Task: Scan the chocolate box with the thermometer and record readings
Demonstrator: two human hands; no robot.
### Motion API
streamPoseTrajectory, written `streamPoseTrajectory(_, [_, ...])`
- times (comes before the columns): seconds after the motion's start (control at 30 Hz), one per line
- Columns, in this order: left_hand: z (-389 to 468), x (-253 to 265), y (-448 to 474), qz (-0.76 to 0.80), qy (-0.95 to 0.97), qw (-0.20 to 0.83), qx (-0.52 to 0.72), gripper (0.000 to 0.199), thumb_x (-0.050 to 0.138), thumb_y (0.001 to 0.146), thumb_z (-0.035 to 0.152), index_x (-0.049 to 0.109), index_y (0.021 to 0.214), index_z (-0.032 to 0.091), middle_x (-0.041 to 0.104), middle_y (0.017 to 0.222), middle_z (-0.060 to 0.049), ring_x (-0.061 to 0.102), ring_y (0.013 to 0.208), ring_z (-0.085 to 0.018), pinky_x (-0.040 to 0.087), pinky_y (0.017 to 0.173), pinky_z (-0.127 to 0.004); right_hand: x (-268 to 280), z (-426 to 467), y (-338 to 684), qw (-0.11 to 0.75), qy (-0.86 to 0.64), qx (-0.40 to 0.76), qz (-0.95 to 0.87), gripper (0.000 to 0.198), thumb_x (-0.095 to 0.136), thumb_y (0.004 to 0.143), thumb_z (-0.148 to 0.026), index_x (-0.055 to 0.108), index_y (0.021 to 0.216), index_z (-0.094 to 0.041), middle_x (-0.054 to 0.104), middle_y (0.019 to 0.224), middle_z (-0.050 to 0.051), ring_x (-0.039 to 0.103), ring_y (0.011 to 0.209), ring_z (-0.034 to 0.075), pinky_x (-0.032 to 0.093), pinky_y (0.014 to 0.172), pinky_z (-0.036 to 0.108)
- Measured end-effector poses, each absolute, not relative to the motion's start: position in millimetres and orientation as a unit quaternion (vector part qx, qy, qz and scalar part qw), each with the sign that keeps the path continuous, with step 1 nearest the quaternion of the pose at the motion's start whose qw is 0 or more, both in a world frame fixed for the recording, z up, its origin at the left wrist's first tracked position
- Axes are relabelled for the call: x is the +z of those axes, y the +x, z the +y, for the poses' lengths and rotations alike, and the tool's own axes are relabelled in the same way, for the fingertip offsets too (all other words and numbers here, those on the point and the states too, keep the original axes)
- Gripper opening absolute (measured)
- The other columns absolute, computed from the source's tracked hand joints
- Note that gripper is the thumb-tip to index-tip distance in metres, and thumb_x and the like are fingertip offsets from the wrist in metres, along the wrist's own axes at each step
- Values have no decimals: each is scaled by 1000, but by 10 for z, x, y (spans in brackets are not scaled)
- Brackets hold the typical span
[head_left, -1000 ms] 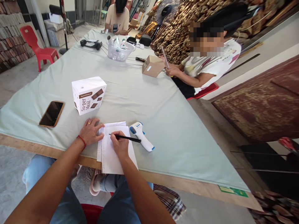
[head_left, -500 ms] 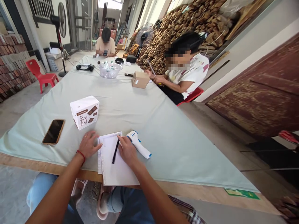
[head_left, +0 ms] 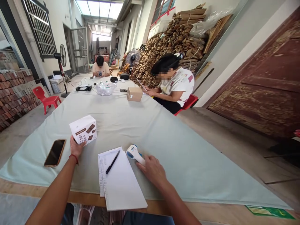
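My left hand (head_left: 77,148) is wrapped round the lower near corner of a white "Super Meal" box (head_left: 82,128) with chocolate pictures, which stands a little tilted. My right hand (head_left: 153,168) has closed over the handle of a white and blue infrared thermometer (head_left: 134,152) lying on the cloth; its fingertips are partly hidden. Between my hands lie stacked sheets of paper (head_left: 127,187), the under one with small writing along its edge. A black pen (head_left: 112,162) rests across the top sheet. Left of the box is a dark-screened phone (head_left: 55,153) in an orange-brown case.
Further along the cloth-covered table (head_left: 187,168) are a brown cardboard box (head_left: 134,94) and a clear basin (head_left: 105,90) of bottles. One person (head_left: 175,84) sits at the right side with papers, another (head_left: 100,67) at the far end. A green packet (head_left: 269,212) lies at the near right edge.
My left hand has moved from the paper to the white box and grips it. My right hand has left the pen on the paper and shifted right onto the thermometer. The view has tilted up.
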State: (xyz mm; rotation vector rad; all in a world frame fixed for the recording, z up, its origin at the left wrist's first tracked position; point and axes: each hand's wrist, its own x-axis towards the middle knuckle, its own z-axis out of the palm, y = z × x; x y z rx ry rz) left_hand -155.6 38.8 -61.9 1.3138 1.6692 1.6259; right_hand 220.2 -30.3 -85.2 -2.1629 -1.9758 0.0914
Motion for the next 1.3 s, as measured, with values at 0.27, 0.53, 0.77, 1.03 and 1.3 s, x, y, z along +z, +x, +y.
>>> streamPoseTrajectory(0.27, [-24, -441, -1526, 613, 390, 296, 620, 60, 81, 62, 49, 60, 106, 15, 68, 110, -12, 63, 103, -27, 48, 94, -43, -602, -412, 1947, 389, -676, 238, -579, 35, 49, 83, -46, 66, 97, -20, 67, 88, 10, 62, 82, 26, 48, 71, 37])
streamPoseTrajectory(0.53, [-676, -590, -1576, 573, 422, 374, 594, 64, 76, 65, 59, 64, 107, 12, 71, 106, -12, 66, 98, -29, 52, 84, -38, 15, -856, 927, 485, -356, 617, -507, 18, 63, 65, -33, 58, 77, -21, 60, 68, -2, 53, 59, 15, 45, 59, 28])
streamPoseTrajectory(0.77, [-710, -617, -1574, 575, 465, 353, 573, 67, 73, 68, 60, 59, 114, 14, 70, 109, -13, 66, 97, -29, 54, 79, -38, 22, -818, 225, 506, -333, 626, -491, 26, 55, 81, -45, 50, 69, -22, 47, 49, -7, 43, 45, 11, 36, 50, 25])
streamPoseTrajectory(1.03, [-738, -578, -1555, 573, 488, 346, 560, 61, 71, 68, 60, 63, 108, 15, 72, 99, -9, 66, 90, -27, 54, 78, -37, -45, -741, 112, 515, -391, 610, -458, 30, 62, 77, -50, 54, 77, -21, 51, 49, -7, 45, 44, 11, 37, 49, 25])
streamPoseTrajectory(1.3, [-729, -635, -1569, 567, 495, 356, 554, 61, 70, 71, 59, 62, 112, 14, 71, 103, -10, 66, 91, -27, 53, 80, -37, -24, -769, 147, 513, -394, 609, -459, 33, 61, 77, -52, 52, 69, -21, 51, 48, -6, 46, 45, 11, 36, 50, 25])
